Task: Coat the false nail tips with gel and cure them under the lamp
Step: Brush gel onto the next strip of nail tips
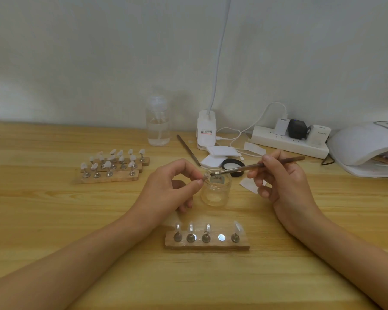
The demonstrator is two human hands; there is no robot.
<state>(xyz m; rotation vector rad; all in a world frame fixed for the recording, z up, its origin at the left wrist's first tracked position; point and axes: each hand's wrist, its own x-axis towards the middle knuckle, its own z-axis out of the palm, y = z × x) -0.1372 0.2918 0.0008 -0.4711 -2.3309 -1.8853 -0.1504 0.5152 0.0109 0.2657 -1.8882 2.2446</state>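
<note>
My left hand (173, 186) pinches a small nail tip on its stand (204, 176) just above the open glass gel jar (216, 189). My right hand (282, 182) grips a brown brush (255, 167), whose bristles touch the held tip. In front of me lies a wooden holder (207, 241) with three tips on stands at its left, one bare magnet spot and one tip at its right. Farther left, several wooden holders (112, 167) carry several white tips. The white curing lamp (367, 145) sits at the far right.
A clear pump bottle (158, 121), a white desk lamp base (206, 130), a power strip with plugs (291, 137), a second brush (188, 149), white pads (220, 154) and the jar's black lid (233, 167) stand behind the jar on the wooden table.
</note>
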